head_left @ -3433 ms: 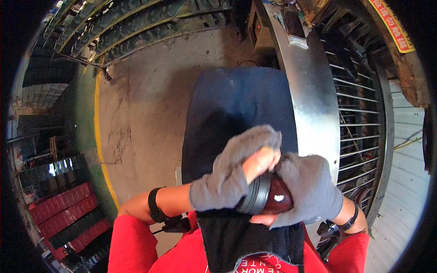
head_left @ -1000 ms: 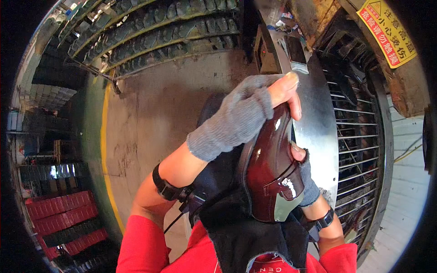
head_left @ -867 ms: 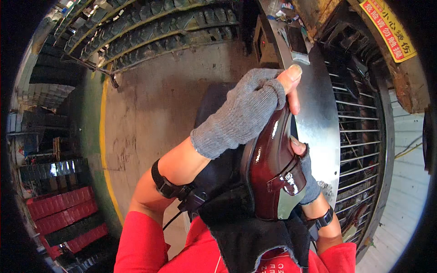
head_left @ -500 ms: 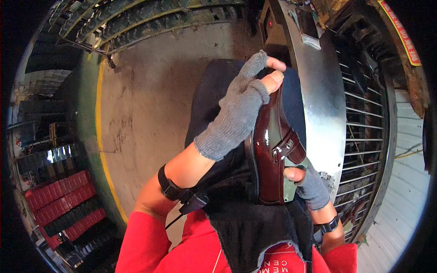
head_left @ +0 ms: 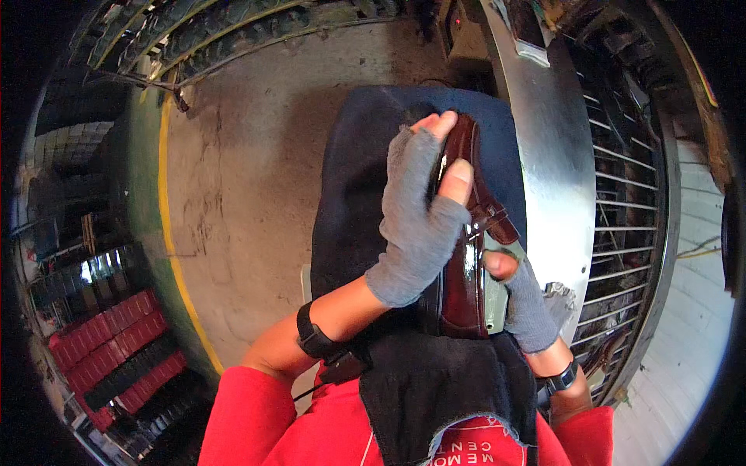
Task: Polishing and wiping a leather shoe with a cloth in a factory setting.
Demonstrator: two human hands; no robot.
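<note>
Shoe: a glossy dark red shoe (head_left: 465,256) with a strap and buckle, held over the dark apron (head_left: 350,194) on the lap, toe pointing away from the person.
Left hand: the left hand (head_left: 416,213), in a grey fingerless glove, lies on top of the shoe; its bare fingertips (head_left: 457,172) are close together and press on the upper near the toe.
Right hand: the right hand (head_left: 522,299), also in a grey fingerless glove, holds the shoe at the heel side; the thumb (head_left: 497,264) presses on the edge. The other fingers are hidden under the shoe, so I cannot tell how they are placed.
Cloth: a black cloth (head_left: 435,388) lies just below the heel, touching it.
Risk: I think the shiny leather can slip, because the grip is only by thumb and flat fingertips. Bare fingertips may also leave marks on the polish. The metal panel (head_left: 552,155) and wire rack (head_left: 629,233) are just beside the right hand, so a sudden move could knock the shoe against them.
Signs and packages: a red and yellow strip, maybe a sign (head_left: 709,85), is at the far right edge, too bent to read. Red crates (head_left: 109,342) stand in rows at the lower left.
</note>
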